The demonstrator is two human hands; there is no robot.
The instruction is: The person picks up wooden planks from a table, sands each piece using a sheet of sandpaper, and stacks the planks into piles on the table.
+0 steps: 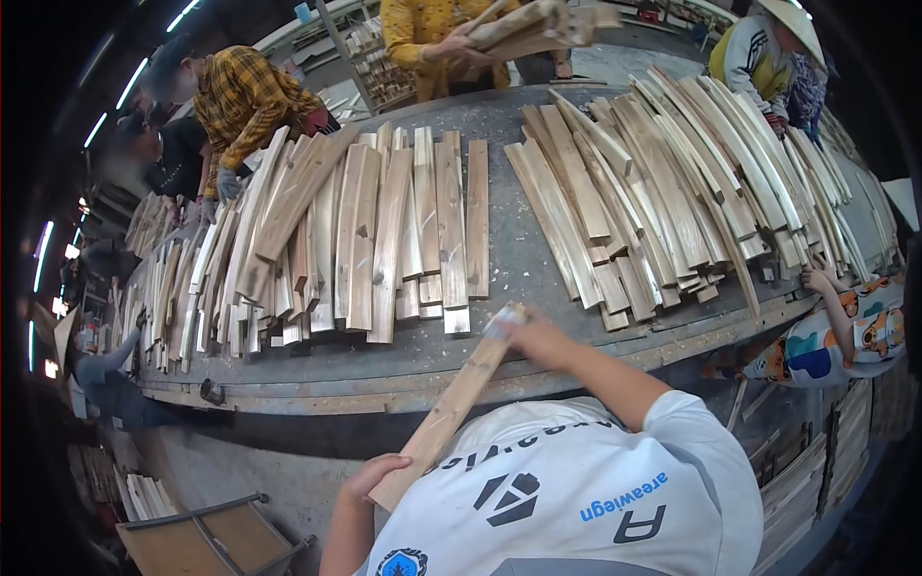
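A wooden board (451, 408) slants across the front of my body, its far end over the table's near edge. My left hand (370, 477) grips the near, lower end, with the thumb on top. At the far end my right hand (534, 336) is closed, pressed on the board's tip; something pale lies beneath it, too blurred to make out. Beyond the board, a pile of wooden strips (384, 230) lies on the grey table (423, 355), and a second pile (653, 192) is to the right.
People stand across the table: one in a yellow top (408, 29) holding boards, one in a plaid shirt (252, 101). Another person's hand (821, 276) rests near the table's right edge. A framed cart (187, 547) stands at the lower left.
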